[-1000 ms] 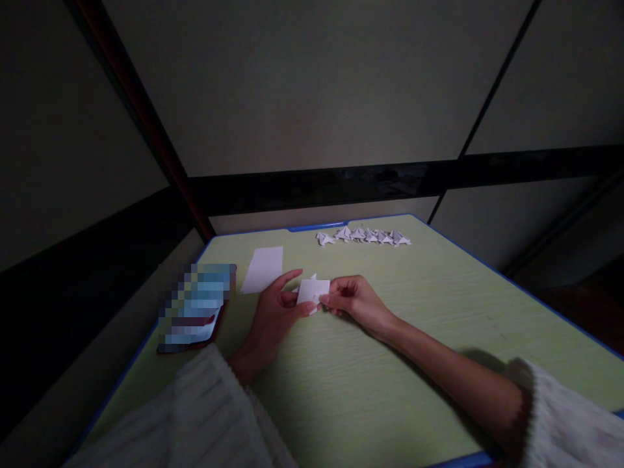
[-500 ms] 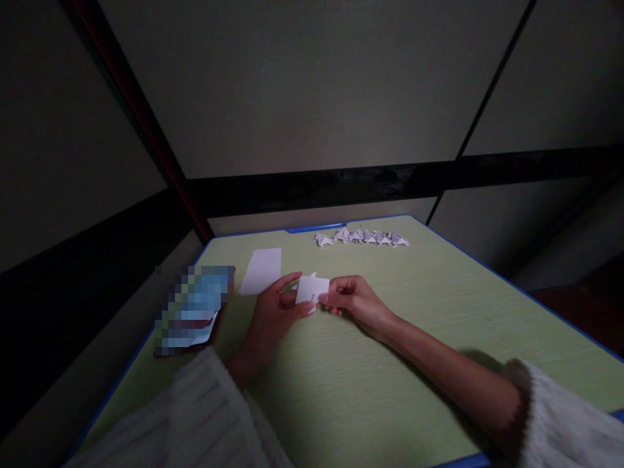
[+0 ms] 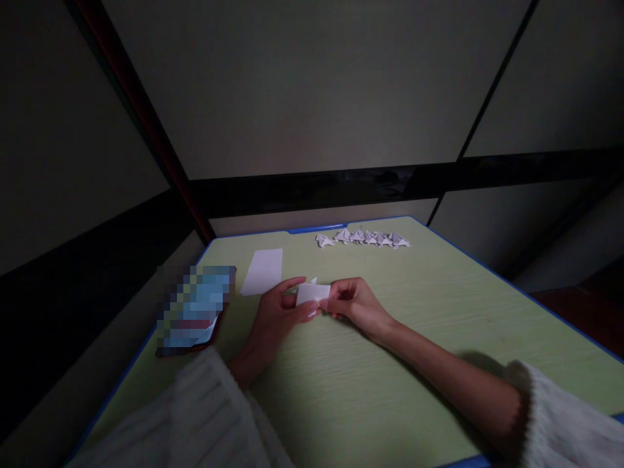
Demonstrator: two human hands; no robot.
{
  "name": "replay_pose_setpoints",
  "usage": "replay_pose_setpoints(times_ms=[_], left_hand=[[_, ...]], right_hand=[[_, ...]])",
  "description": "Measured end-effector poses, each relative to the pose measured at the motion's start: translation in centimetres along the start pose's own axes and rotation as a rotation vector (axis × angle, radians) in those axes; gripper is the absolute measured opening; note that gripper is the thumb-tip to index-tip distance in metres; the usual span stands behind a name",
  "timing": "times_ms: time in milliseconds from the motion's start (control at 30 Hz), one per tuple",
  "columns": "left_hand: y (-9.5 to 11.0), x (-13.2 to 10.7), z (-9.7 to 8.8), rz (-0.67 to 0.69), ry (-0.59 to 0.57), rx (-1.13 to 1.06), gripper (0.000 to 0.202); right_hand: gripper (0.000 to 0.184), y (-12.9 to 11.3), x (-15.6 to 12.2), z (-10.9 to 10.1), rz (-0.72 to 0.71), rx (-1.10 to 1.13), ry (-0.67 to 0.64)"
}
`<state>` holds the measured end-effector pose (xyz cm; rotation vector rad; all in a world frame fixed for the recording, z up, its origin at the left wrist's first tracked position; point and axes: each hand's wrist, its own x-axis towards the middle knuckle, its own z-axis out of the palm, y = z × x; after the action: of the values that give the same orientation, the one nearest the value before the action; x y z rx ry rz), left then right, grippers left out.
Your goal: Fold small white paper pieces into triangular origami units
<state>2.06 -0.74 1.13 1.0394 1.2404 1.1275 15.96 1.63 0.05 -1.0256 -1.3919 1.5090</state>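
Note:
A small folded white paper (image 3: 312,294) is held between both hands just above the table, with a pointed tip sticking up behind its top edge. My left hand (image 3: 277,315) grips its left side, thumb on the front near the lower edge and fingers behind. On the right side, my right hand (image 3: 358,304) pinches the paper, its thumb close to the left thumb. The lower part of the paper is partly hidden by the thumbs.
The light green table (image 3: 414,292) has blue edges. Several folded white paper figures (image 3: 363,238) stand in a row near its far edge. A flat white sheet (image 3: 263,270) lies left of centre, beside a blurred tablet-like object (image 3: 197,312). Panels rise behind the table.
Both thumbs have pressed closer together over the paper's lower part, and the paper's top edge has dipped slightly. The figures and sheet stay in place.

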Motion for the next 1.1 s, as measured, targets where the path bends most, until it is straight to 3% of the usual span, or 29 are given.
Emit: replay_pose_setpoints(times_ms=[433, 600, 700, 867, 1100], left_hand=[[1.2, -0.9, 0.3, 0.15, 0.043, 0.107, 0.062], [1.1, -1.0, 0.1, 0.218, -0.007, 0.103, 0.061], [0.8, -0.7, 0.0, 0.184, -0.063, 0.067, 0.061], [0.2, 0.0, -0.3, 0.103, -0.097, 0.011, 0.067], [0.7, -0.4, -0.3, 0.122, -0.135, -0.033, 0.068]], right_hand=[[0.028, -0.3, -0.3, 0.4, -0.046, -0.12, -0.027], [0.022, -0.4, -0.5, 0.2, -0.065, -0.144, -0.173], [0.019, -0.4, -0.7, 0.0, -0.074, -0.173, -0.231], [0.02, -0.5, -0.8, 0.0, -0.099, -0.195, -0.158], [0.015, -0.4, -0.6, 0.1, -0.088, -0.127, -0.172]])
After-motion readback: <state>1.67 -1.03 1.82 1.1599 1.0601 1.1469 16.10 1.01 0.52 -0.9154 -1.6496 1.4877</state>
